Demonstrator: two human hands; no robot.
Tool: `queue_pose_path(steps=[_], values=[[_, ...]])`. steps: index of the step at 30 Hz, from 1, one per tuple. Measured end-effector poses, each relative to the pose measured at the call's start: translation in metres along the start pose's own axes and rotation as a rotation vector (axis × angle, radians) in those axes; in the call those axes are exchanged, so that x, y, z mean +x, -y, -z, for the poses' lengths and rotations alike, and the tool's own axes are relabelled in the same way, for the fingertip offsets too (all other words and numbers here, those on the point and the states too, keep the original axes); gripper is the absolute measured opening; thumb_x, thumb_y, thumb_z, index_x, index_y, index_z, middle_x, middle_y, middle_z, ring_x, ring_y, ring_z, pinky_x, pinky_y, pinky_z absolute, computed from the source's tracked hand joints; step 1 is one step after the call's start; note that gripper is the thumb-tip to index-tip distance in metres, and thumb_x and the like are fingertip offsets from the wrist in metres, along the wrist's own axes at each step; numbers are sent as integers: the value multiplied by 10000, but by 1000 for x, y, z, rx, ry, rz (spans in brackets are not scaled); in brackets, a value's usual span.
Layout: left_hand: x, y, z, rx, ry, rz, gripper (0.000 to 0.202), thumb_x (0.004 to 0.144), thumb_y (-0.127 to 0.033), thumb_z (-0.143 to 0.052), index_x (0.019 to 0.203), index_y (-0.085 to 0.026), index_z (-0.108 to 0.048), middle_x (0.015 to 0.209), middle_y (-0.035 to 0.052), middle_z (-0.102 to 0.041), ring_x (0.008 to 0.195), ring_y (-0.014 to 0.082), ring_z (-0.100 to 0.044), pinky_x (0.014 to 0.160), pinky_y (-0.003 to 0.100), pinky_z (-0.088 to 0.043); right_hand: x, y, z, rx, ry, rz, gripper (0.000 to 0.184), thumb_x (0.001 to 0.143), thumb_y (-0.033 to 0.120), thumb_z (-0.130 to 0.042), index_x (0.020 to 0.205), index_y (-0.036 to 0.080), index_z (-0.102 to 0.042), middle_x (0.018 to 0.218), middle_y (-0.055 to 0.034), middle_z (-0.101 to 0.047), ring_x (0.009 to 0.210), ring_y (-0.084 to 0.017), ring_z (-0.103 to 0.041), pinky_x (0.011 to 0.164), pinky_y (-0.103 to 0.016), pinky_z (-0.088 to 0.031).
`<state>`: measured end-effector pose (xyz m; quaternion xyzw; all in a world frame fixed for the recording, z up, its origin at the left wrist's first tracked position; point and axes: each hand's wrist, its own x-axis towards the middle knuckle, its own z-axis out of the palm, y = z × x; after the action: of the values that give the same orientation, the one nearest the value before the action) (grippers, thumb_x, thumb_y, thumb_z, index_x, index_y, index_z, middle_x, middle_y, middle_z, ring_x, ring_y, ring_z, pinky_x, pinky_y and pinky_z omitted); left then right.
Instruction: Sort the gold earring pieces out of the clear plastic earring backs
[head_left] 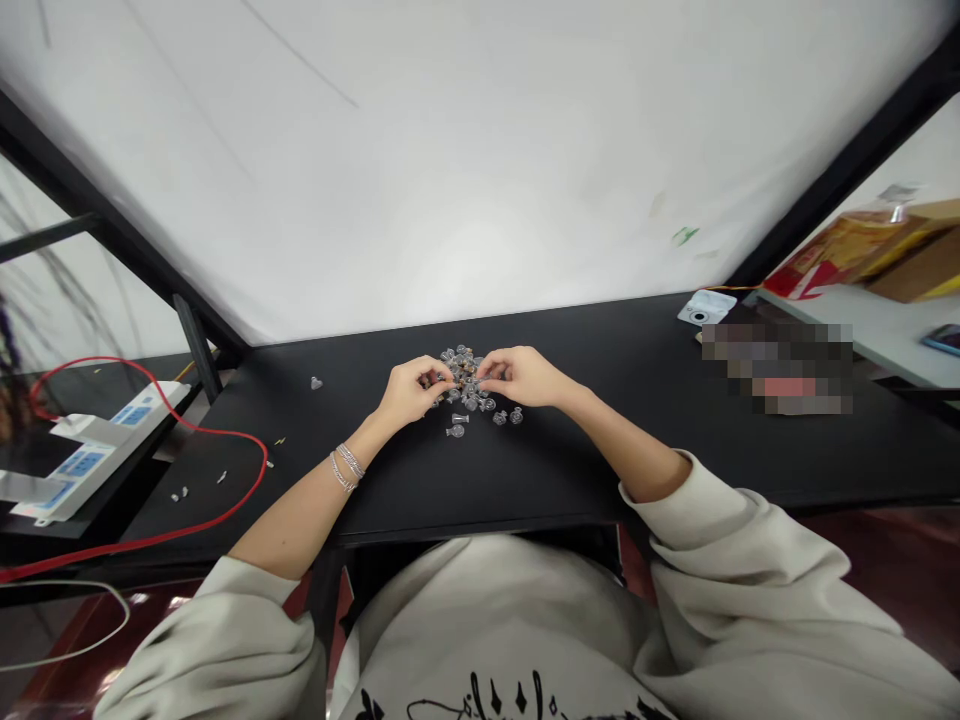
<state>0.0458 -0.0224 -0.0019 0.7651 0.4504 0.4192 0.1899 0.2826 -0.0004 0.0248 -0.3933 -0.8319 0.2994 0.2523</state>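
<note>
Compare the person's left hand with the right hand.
The left hand has silver bracelets at its wrist; the right hand has a bare wrist. The left hand's sleeve sits back at the elbow; the right hand's sleeve stops mid-forearm. Both curl fingertips into the pile of small clear parts on the black table; grip unclear.

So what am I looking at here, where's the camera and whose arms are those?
There is no machine here. This is one picture from a camera worn on a person's head, looking down at their own arms. The left hand, with bracelets on its wrist, and the right hand meet over a small heap of clear parts on a black table. The fingertips of both hands pinch pieces in the heap; which ones is too small to tell. One stray part lies off to the left. Further left, a red cable loops past a white power strip. A white wall stands behind.
</note>
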Motion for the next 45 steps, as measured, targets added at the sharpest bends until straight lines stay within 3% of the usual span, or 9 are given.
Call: queue_pose_path(steps=[7, 11, 16, 21, 30, 35, 41, 45], values=[[-2, -2, 1, -81, 47, 4, 220, 746, -417, -797, 793, -207, -752, 797, 39, -710, 626, 138, -556, 628, 283, -481, 0, 3, -27, 95, -42, 78, 181, 824, 289, -646, 943, 178, -727, 872, -27, -730, 742, -117, -654, 711, -214, -485], [-2, -3, 0, -161, 51, 42, 235, 704, -406, -832, 752, -189, -752, 726, 34, -710, 570, 132, -549, 567, 282, -461, 1, 1, -30, 121, -58, 71, 196, 826, 312, -647, 940, 178, -733, 861, -29, -728, 729, -113, -651, 704, -216, -489], [-2, 0, -2, -295, 44, 114, 309, 650, -448, -857, 727, -168, -751, 780, 69, -747, 684, 188, -666, 654, 310, -535, 2, 1, -32, 233, -50, 28, 211, 807, 320, -666, 923, 159, -737, 808, -37, -728, 706, -121, -653, 669, -226, -497], [-1, 2, -2, -335, 62, 160, 313, 618, -434, -875, 677, -158, -740, 731, 68, -743, 671, 191, -676, 644, 302, -539, 2, 2, -35, 350, -81, 30, 241, 791, 335, -683, 920, 139, -736, 790, -58, -733, 701, -143, -666, 662, -252, -517], [-3, 3, -3, -311, 84, 147, 262, 727, -405, -801, 725, -146, -763, 703, 55, -733, 599, 135, -608, 579, 248, -462, 2, -4, -41, 362, -195, 196, 182, 804, 325, -711, 886, 165, -738, 867, -56, -723, 774, -153, -691, 752, -280, -557], [-4, -3, -2, -239, 144, 116, 298, 757, -440, -766, 719, -144, -766, 621, 31, -692, 523, 105, -517, 528, 235, -392, 0, -1, -37, 208, -241, 280, 106, 830, 269, -696, 868, 191, -756, 853, -45, -726, 769, -143, -667, 750, -278, -528], [-3, -7, 4, -124, 180, 14, 322, 757, -475, -778, 704, -157, -760, 640, 25, -675, 551, 109, -503, 557, 247, -381, 0, -2, -37, 391, -121, 106, 238, 756, 312, -757, 946, 171, -732, 825, -47, -743, 782, -171, -711, 774, -302, -568], [-3, -6, 8, 12, 194, -134, 318, 814, -465, -736, 706, -166, -743, 664, 22, -666, 557, 106, -511, 559, 248, -382, 2, -3, -38, 527, -87, 6, 318, 678, 379, -817, 843, 140, -685, 738, -49, -720, 689, -162, -692, 675, -287, -572]])
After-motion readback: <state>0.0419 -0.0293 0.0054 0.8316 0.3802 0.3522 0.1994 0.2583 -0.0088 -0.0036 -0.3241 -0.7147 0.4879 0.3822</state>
